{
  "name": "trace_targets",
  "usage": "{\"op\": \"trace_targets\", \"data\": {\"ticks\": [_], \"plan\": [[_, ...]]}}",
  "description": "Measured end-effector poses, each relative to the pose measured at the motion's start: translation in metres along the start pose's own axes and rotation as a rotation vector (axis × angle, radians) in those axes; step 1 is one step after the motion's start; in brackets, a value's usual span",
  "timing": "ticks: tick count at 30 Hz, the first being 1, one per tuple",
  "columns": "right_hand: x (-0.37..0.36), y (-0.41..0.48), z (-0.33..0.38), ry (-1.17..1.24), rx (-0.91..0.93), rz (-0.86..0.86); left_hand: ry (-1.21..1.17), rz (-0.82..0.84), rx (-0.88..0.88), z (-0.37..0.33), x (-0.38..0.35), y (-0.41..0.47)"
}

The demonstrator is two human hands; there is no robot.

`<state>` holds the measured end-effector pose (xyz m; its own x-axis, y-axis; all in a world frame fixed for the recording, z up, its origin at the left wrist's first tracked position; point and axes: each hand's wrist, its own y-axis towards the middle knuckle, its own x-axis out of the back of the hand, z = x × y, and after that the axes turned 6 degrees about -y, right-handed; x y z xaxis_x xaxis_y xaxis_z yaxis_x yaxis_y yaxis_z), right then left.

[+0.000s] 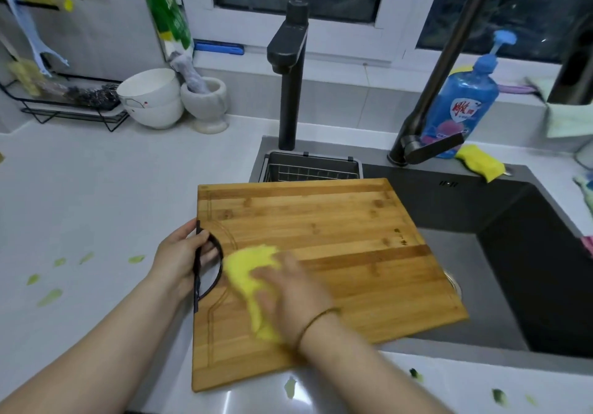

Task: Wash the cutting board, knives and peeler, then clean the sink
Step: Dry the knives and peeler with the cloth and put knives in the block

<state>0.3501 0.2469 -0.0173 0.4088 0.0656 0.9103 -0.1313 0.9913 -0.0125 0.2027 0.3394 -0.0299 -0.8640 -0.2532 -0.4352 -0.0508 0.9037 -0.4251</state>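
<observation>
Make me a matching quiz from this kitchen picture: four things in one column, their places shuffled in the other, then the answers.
Things: 1 rectangular bamboo cutting board; 2 soft yellow cloth; 3 blue plastic pump bottle; 4 stacked white bowls.
Places: A beside the grey stone mortar; B under the right hand; C across the dark sink, left hand gripping its handle; D behind the curved dark tap.
Pairs: 1-C, 2-B, 3-D, 4-A.

stacked white bowls [150,99] beside mortar [205,105]; blue bottle [462,105] on counter [96,189]

White counter [96,189] bears stacked bowls [150,99], mortar [208,105], green scraps [49,297], cutting board [337,237].
</observation>
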Motion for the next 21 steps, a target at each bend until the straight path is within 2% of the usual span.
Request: {"op": "trace_targets", "data": {"ticks": [1, 3, 4, 6, 8, 9, 11, 13, 15, 16, 18, 19, 21], "plan": [[-0.01, -0.007, 0.009, -0.038, 0.093, 0.008, 0.009, 0.004, 0.005, 0.0, 0.002, 0.002], [-0.007, -0.017, -0.003, -0.107, 0.146, -0.148, 0.023, 0.013, 0.013, 0.0, 0.004, 0.004], [0.001, -0.021, -0.021, -0.148, 0.075, -0.216, 0.017, 0.012, 0.016, 0.001, 0.006, 0.002], [0.021, -0.031, -0.068, -0.186, -0.174, -0.224, 0.012, 0.016, 0.014, 0.004, 0.008, -0.002], [0.037, -0.051, -0.111, -0.098, -0.495, -0.2, 0.027, 0.032, 0.008, 0.008, 0.007, -0.009], [0.043, -0.056, -0.124, -0.096, -0.597, -0.234, 0.027, 0.028, 0.002, 0.009, 0.007, -0.011], [0.044, -0.057, -0.121, -0.087, -0.667, -0.269, 0.032, 0.018, -0.003, 0.012, 0.007, -0.012], [0.028, -0.043, -0.091, -0.013, -0.583, -0.226, 0.034, 0.014, -0.004, 0.012, 0.006, -0.012], [0.005, -0.03, -0.05, -0.085, -0.271, -0.266, 0.04, 0.02, -0.004, 0.012, 0.005, -0.01], [0.001, -0.027, -0.03, -0.035, -0.147, -0.23, 0.043, 0.016, -0.005, 0.011, 0.005, -0.009], [-0.003, -0.021, -0.017, -0.03, 0.015, -0.17, 0.048, 0.012, -0.009, 0.009, 0.006, -0.007], [0.0, -0.021, -0.021, -0.074, 0.021, -0.15, 0.052, 0.014, -0.012, 0.009, 0.006, -0.008], [0.013, -0.02, -0.055, -0.18, -0.106, -0.172, 0.054, 0.015, -0.011, 0.011, 0.007, -0.009]]}}
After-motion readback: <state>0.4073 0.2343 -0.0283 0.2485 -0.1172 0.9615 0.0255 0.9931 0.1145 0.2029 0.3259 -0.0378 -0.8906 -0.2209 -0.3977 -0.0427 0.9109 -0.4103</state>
